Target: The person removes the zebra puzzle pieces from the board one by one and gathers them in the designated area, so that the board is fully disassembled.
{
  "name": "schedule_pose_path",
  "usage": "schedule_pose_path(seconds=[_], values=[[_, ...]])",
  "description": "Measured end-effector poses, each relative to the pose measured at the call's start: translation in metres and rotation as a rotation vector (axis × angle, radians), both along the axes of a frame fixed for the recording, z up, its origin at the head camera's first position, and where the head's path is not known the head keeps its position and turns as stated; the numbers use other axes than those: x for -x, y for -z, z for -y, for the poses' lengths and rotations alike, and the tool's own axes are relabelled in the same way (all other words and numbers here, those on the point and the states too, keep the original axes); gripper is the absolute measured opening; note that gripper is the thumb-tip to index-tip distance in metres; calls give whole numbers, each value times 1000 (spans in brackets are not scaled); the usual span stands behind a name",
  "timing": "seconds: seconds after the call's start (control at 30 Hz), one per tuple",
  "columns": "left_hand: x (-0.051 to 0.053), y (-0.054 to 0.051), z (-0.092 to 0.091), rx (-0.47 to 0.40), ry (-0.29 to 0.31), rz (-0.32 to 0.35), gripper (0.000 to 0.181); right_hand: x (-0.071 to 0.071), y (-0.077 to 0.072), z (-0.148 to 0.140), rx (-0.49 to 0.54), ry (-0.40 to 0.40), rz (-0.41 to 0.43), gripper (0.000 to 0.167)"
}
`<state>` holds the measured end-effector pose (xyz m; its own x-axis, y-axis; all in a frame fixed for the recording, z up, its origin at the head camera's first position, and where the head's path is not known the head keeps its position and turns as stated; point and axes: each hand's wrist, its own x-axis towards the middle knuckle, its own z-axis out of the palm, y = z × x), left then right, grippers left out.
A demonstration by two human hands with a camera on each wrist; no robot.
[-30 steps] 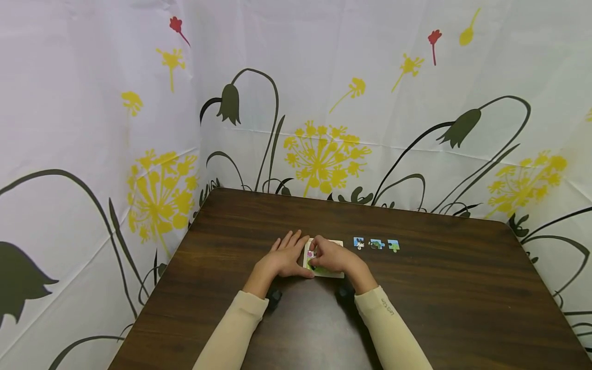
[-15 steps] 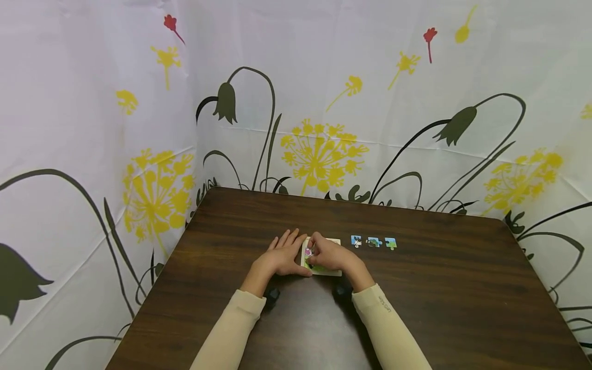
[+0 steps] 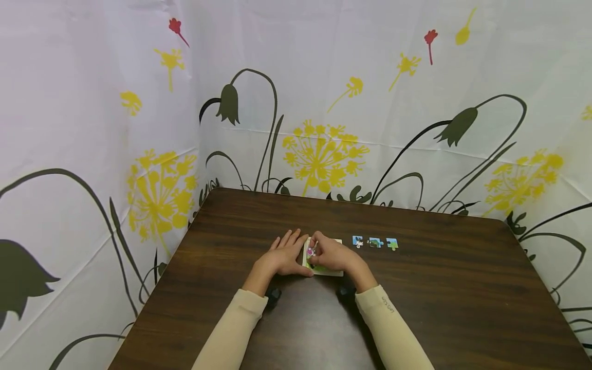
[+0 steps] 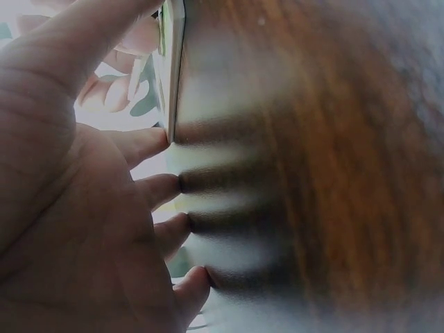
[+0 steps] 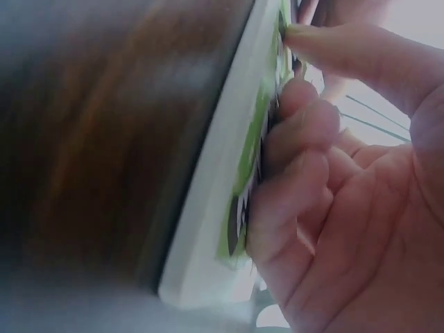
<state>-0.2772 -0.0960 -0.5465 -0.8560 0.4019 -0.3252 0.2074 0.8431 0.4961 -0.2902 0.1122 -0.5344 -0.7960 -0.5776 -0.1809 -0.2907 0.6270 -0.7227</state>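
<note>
Puzzle board [image 5: 211,201] — beneath right fingers [image 5: 302,132] pinching 1 piece [image 3: 311,252], edge touching left fingers [image 4: 159,190], spread wide.

My bare left hand [image 3: 284,258] touches the cream-bordered, rectangular puzzle board [image 3: 327,272]; my bare right hand [image 3: 331,254] is over it.

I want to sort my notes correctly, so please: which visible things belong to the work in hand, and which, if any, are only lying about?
Seem to belong:
left hand
right hand
pale-rimmed puzzle board
three loose puzzle pieces

Apparently only surroundings:
table
flowered cloth
</note>
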Motion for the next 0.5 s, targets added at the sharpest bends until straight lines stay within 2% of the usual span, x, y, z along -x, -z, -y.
schedule_pose_path(seconds=[0.27,0.5], values=[[1,-2,-1,5,-3,4,115,-1,-6,-8,89,-43,53,29],[2,2,0,11,3,-4,114,2,0,-15,158,-42,113,28]])
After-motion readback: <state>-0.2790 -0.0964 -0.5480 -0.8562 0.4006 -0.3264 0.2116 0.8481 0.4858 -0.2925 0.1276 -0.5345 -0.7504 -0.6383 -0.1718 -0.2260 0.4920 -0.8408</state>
